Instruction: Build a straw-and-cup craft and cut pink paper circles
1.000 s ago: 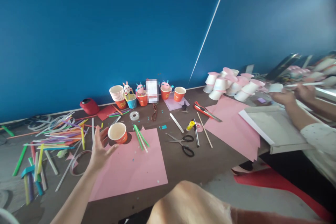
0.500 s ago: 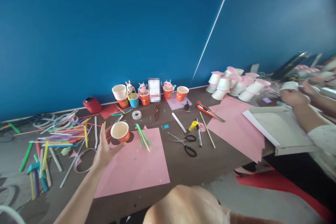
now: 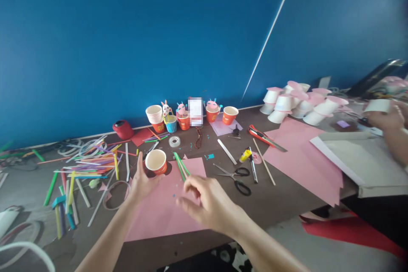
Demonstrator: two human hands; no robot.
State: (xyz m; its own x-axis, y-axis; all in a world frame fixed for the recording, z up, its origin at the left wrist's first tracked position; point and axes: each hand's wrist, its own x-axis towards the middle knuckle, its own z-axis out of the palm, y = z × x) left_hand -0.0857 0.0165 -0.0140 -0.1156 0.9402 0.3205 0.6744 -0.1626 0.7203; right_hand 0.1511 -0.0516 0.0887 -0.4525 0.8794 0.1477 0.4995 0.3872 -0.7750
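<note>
Straws (image 3: 92, 165) in many colours lie loose over the left part of the worktop (image 3: 263, 197), with a red, dark-topped object (image 3: 123, 131) beyond them near its far edge. Next along my feed I see the left hand (image 3: 144, 183), thumb and fingers spread beside an orange paper cup (image 3: 156, 162); I can't tell whether they touch it. The cup stands upright at the far left corner of a pink sheet (image 3: 165, 216). Behind it, by the worktop's far edge, I make out a stack of paper cups (image 3: 154, 114). Green and white straws (image 3: 180, 166) lie across the sheet's far edge. Close to their near ends, I have the right hand (image 3: 212, 204) over the sheet's right edge, thumb and fingers released and loosely bent. Further right I find scissors (image 3: 232, 174), then a marker (image 3: 253, 168) and a wooden stick (image 3: 264, 161). White cups (image 3: 283, 104) with pink tops crowd the worktop's far edge. Last, at the right, another person's hand (image 3: 384, 118) shows, blurred.
</note>
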